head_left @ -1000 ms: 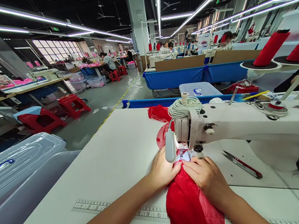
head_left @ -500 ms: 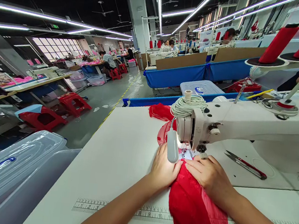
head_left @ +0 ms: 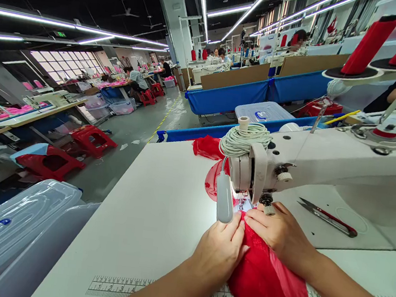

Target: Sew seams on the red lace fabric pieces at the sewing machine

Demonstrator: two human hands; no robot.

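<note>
Red fabric point(head_left: 268, 285) runs from the near table edge up under the needle of a white sewing machine point(head_left: 326, 156). My left hand point(head_left: 220, 246) pinches the fabric's left edge just in front of the presser foot point(head_left: 242, 203). On the other side, my right hand point(head_left: 280, 229) grips the same fabric, thumb and fingers close to the needle area. A small grey lamp point(head_left: 225, 197) hangs in front of the machine head and covers part of the stitching spot. Behind the needle, more red fabric point(head_left: 214, 179) lies on the table.
Thread snips point(head_left: 328, 217) lie right of the needle on the machine bed. Red thread cones point(head_left: 370, 44) stand above it. A ruler scale point(head_left: 114, 286) marks the white table's front. A lidded clear bin point(head_left: 14, 223) stands at the left, near red stools point(head_left: 93, 140).
My left hand has drawn back toward me from beside the presser foot, its fingers now gathered on the fabric's edge. My right hand stays nearly in place. The view has shifted slightly.
</note>
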